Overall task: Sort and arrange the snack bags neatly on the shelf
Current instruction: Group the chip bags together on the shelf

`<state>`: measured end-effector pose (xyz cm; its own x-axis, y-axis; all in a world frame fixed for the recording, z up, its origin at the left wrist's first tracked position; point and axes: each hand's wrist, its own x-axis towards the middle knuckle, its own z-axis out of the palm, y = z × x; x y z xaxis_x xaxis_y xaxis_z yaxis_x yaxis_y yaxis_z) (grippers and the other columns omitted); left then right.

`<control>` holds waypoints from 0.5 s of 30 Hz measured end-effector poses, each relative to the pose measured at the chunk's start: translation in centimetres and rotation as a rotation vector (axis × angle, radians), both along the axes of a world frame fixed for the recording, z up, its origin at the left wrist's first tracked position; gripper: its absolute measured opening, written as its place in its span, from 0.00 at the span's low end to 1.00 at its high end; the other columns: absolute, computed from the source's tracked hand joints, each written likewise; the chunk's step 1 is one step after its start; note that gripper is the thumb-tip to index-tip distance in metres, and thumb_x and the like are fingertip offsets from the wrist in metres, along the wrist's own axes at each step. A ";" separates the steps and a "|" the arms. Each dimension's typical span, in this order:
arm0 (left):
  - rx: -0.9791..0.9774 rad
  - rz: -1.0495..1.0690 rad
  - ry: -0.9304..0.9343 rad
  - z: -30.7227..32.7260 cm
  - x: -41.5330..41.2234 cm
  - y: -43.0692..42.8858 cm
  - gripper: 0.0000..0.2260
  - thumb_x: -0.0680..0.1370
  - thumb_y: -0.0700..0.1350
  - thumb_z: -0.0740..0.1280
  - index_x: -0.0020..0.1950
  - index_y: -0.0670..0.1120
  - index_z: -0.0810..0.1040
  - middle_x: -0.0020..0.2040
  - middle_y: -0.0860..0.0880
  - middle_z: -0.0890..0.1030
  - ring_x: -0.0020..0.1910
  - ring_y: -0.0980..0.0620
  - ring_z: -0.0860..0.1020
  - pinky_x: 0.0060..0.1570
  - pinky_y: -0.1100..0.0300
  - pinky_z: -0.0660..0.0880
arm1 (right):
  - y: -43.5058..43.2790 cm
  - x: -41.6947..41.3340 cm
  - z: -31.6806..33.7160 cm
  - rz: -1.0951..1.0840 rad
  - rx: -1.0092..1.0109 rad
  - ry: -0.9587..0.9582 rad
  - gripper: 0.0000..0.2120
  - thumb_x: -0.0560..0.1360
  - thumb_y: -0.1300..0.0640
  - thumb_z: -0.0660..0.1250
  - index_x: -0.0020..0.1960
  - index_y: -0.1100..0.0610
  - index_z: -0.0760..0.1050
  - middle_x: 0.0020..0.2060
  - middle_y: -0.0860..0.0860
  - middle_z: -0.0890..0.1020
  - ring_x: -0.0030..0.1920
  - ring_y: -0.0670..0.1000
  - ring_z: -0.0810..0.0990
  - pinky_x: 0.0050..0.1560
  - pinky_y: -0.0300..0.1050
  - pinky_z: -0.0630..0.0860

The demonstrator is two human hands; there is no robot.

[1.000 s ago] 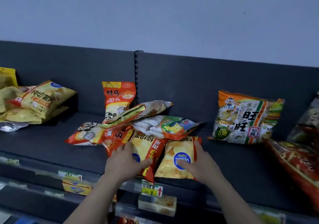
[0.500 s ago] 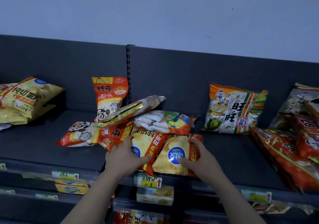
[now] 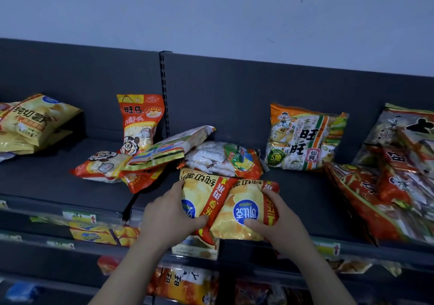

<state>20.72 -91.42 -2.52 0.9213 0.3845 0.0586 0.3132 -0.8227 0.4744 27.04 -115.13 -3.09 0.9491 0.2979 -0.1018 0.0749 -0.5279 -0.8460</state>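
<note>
Now that your left hand (image 3: 169, 213) grips one yellow chip bag (image 3: 202, 194) and your right hand (image 3: 279, 220) grips its twin (image 3: 244, 210), both have slid to the shelf (image 3: 305, 199) front, nearly clear of the pile (image 3: 223, 159) at 12 o'clock. Matching bags (image 3: 30, 119) wait at 10 o'clock, probably their home.

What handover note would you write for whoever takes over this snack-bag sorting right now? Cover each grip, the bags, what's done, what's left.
The left grip holds the left chip bag; right grip holds the right chip bag. Both lie overlapping at the shelf front, print inverted. Matching yellow bags sit far left. Done: nothing visibly sorted. Left: group these two, then tidy the jumbled pile behind.
</note>
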 end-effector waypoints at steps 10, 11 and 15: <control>-0.256 0.093 -0.110 -0.4 -7.0 -3.5 0.45 0.63 0.64 0.75 0.74 0.57 0.58 0.54 0.58 0.77 0.50 0.57 0.79 0.49 0.55 0.79 | -3.3 -3.7 1.7 0.079 0.033 -0.052 0.38 0.63 0.47 0.80 0.68 0.36 0.65 0.49 0.35 0.76 0.43 0.38 0.79 0.35 0.30 0.75; -0.259 0.112 -0.120 -0.2 -7.7 -3.4 0.45 0.63 0.63 0.76 0.74 0.58 0.58 0.55 0.59 0.77 0.50 0.58 0.79 0.49 0.56 0.79 | -3.2 -4.1 1.9 0.090 0.045 -0.059 0.38 0.63 0.47 0.80 0.67 0.36 0.65 0.48 0.35 0.76 0.42 0.37 0.79 0.33 0.28 0.73; -0.262 0.182 -0.166 1.2 -10.7 -2.0 0.44 0.62 0.63 0.76 0.73 0.61 0.58 0.53 0.62 0.77 0.48 0.59 0.79 0.46 0.59 0.78 | -1.4 -5.9 3.0 0.145 0.110 -0.082 0.37 0.63 0.48 0.80 0.65 0.36 0.65 0.46 0.34 0.77 0.42 0.27 0.76 0.32 0.23 0.71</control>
<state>10.06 -93.40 -1.29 0.8226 0.5629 0.0799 0.3438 -0.6044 0.7187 21.13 -116.55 -0.05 0.8993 0.4371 0.0147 0.2142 -0.4109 -0.8862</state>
